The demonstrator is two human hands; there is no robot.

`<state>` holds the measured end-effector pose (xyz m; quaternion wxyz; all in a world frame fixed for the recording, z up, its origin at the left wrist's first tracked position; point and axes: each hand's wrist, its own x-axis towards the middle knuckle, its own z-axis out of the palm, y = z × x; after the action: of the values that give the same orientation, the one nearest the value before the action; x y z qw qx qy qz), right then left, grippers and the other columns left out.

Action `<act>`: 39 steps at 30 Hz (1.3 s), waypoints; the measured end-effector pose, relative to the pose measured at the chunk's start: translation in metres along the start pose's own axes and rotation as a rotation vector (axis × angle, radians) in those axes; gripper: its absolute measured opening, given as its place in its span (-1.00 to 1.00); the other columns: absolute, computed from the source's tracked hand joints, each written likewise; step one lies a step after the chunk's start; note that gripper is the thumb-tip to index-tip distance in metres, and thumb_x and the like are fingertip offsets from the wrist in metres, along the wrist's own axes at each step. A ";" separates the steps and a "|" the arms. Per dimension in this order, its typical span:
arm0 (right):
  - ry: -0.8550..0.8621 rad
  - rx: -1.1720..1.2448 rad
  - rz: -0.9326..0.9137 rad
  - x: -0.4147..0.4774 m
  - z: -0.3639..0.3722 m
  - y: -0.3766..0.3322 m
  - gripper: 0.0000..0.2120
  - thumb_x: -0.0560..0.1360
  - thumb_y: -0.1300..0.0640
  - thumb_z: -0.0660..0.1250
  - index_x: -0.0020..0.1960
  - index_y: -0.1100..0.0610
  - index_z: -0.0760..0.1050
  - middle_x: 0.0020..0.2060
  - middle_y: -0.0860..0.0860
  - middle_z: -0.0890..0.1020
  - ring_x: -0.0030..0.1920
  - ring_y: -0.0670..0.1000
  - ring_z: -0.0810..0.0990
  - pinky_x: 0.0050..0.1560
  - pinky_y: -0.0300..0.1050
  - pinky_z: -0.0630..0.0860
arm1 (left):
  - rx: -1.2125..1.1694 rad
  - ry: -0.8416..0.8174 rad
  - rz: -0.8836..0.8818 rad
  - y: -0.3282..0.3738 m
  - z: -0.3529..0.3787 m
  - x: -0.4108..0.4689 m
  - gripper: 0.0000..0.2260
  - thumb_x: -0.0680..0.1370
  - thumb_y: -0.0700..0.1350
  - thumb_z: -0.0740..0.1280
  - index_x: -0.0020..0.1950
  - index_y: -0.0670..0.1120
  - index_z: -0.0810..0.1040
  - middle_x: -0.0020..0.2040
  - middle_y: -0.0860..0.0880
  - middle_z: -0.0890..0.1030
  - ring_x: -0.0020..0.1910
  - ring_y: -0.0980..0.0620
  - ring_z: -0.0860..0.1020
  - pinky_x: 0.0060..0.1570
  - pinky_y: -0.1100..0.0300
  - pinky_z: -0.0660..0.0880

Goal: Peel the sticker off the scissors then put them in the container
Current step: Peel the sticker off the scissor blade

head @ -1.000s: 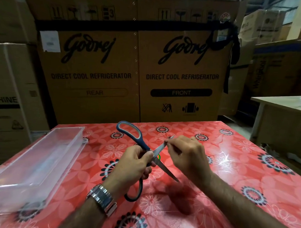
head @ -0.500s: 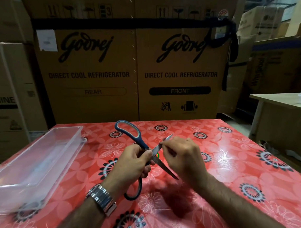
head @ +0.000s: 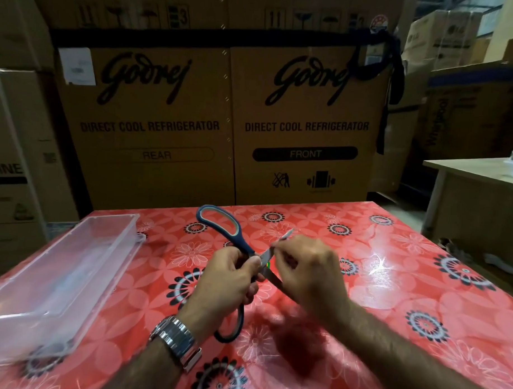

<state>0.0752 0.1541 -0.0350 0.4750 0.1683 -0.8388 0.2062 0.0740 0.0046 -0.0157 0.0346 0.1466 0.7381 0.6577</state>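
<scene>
Blue-handled scissors (head: 219, 222) hang open above the middle of the red flowered table. My left hand (head: 229, 277) grips them around the pivot, one handle loop pointing up and away, the other hanging below the fist. My right hand (head: 308, 271) pinches the upper blade close to the pivot, where a small green and yellow sticker (head: 268, 264) shows between the two hands. The blade tip pokes out above my right fingers. The clear plastic container (head: 123, 218) lies to the left with nothing visible inside it.
The table (head: 420, 287) wears a glossy red cloth with flower prints. Tall cardboard refrigerator boxes (head: 307, 126) stand close behind its far edge. A second, pale table (head: 465, 166) sits off to the right.
My right fingers have slid down the blade toward the pivot and the sticker. The scissors stay in my left hand, almost unmoved.
</scene>
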 end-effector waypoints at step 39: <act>-0.242 0.025 -0.084 0.001 -0.006 0.000 -0.76 0.48 0.08 0.20 -0.16 0.10 0.64 -0.29 0.00 0.55 -0.29 0.04 0.55 -0.21 0.01 0.44 | -0.116 -0.135 -0.190 -0.005 -0.007 0.007 -0.80 0.64 -0.23 0.15 -0.12 -0.25 0.48 -0.31 -0.12 0.49 -0.56 0.17 0.36 -0.57 0.36 0.30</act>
<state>0.0790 0.1572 -0.0313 0.3765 0.2327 -0.8795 0.1749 0.0649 -0.0011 -0.0188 0.1548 0.1180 0.7052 0.6817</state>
